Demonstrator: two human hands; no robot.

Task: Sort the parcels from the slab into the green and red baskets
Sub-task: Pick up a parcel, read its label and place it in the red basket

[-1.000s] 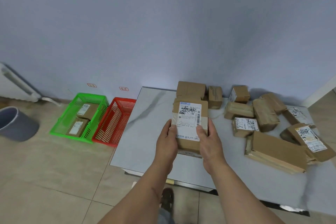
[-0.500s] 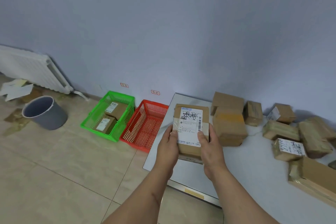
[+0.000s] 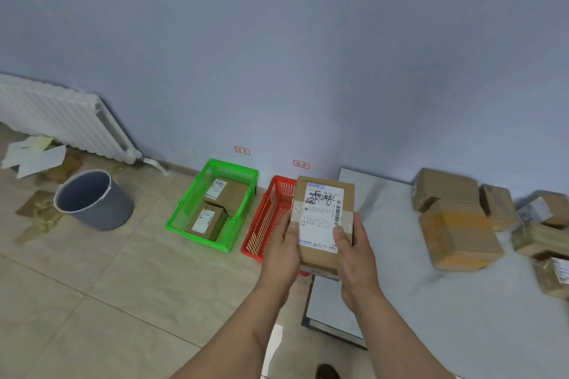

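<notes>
I hold a brown cardboard parcel (image 3: pixel 323 212) with a white shipping label facing me, my left hand (image 3: pixel 281 251) on its left edge and my right hand (image 3: pixel 355 252) on its right edge. It hangs over the right side of the red basket (image 3: pixel 264 221), which stands on the floor against the slab's left edge. Left of that, the green basket (image 3: pixel 184 221) holds two labelled parcels (image 3: pixel 215 206). The pale slab (image 3: pixel 400 271) carries several more brown parcels (image 3: pixel 455 231) at the right.
A grey bucket (image 3: pixel 95 200) stands on the tiled floor left of the green basket. A white radiator (image 3: pixel 61 120) runs along the wall, with papers (image 3: pixel 34 154) beneath it. Small red-edged tags (image 3: pixel 242 150) are stuck on the wall behind each basket.
The parcel, held in both hands, has moved left from above the slab to above the red basket. My view has swung left, showing the bucket and radiator.
</notes>
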